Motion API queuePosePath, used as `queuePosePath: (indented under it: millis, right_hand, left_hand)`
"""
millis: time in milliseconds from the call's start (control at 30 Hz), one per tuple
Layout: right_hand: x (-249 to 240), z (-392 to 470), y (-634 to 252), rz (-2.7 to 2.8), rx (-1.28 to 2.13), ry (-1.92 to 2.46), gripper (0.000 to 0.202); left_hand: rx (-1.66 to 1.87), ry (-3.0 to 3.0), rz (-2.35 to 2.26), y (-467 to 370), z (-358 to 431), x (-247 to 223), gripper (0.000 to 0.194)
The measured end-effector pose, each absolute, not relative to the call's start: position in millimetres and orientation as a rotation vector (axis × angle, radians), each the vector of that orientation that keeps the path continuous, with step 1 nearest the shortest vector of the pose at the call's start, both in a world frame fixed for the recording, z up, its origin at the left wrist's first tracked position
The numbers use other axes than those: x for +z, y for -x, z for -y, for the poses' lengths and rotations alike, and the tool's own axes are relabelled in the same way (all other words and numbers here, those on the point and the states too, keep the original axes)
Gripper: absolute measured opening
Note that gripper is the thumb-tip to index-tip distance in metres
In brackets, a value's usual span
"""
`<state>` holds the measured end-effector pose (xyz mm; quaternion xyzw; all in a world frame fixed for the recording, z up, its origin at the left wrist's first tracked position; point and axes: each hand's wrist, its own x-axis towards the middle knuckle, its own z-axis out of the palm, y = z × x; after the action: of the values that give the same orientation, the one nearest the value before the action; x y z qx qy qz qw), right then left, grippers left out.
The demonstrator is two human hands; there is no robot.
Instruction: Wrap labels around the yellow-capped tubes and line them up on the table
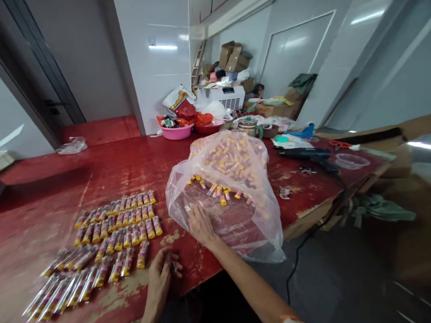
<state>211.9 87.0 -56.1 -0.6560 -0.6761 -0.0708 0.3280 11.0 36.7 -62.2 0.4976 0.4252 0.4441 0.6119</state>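
A large clear plastic bag [226, 230] lies on the red table with its mouth toward me. Inside it is a heap of small tubes with yellow caps [223, 199], some loose near the opening. My right hand [200, 224] reaches to the left side of the bag's mouth, fingers stretched out and touching the plastic. Close to the table's front edge, my left hand [163, 270] is closed, its fingers curled together; what they hold, if anything, I cannot make out. Left of it, several rows of clear-wrapped tubes with yellow ends [119, 231] lie side by side.
Behind the bag stand a pink basin [176, 131] and a lidded jar [247, 127]. A black heat gun [307, 155] lies at the right, its cord [297, 256] hanging off the edge. Red-handled scissors [339, 144] and a clear plastic lid [352, 161] lie beyond. Cardboard boxes [395, 143] flank the table.
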Motion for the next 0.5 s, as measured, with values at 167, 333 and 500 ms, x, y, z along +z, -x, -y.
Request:
queuePosePath:
  millis: [167,333,500]
  right_hand:
    - [-65.0,-82.6,-202.9,1.91,-0.206,1.776,0.018]
    - [-61.9,-82.1,-202.9,1.96,-0.256,1.836,0.023]
    - [-62.8,-82.0,-197.9,2.017,-0.294,1.852,0.023]
  left_hand:
    - [1.052,-1.211,-1.058,-12.3,-33.3,-63.4,0.057]
    - [1.042,-1.22,-1.076,-8.2,-31.5,-59.5,0.058]
    - [1.034,-1.218,-1.087,-5.8,-33.2,-67.0,0.061]
